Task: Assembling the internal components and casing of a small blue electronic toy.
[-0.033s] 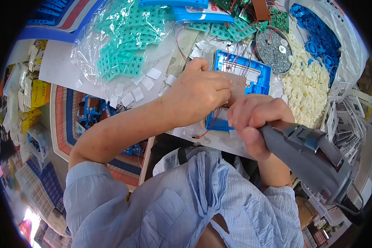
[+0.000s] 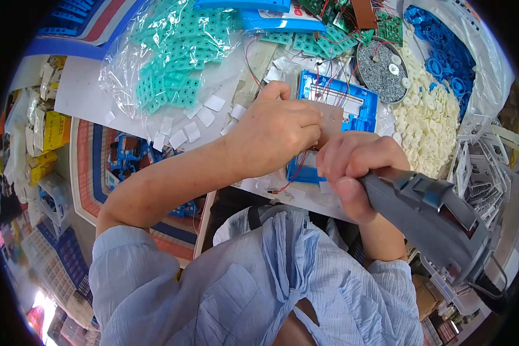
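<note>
A blue plastic casing [image 2: 360, 118] with white strips and thin wires lies in front of me on the table. Over it, my left hand [image 2: 285, 130] has its fingers curled at the edge of a flat brown board [image 2: 331, 119] and seems to grip it. My right hand [image 2: 360, 164] is closed round the front end of a dark grey, corded tool that looks like an electric screwdriver [image 2: 427, 213]. Its tip is hidden behind my fingers, close to the board. A red wire [image 2: 294, 176] with a small end piece hangs toward the table's near edge.
A round bowl of small grey metal pieces [image 2: 380, 75] stands beyond the casing, beside piled cream discs [image 2: 427, 127] and blue parts [image 2: 444, 57]. Bagged turquoise pieces [image 2: 179, 57] and white squares [image 2: 206, 117] lie left. Clear frames [image 2: 478, 167] crowd the right; green circuit boards [image 2: 389, 29] lie at the back.
</note>
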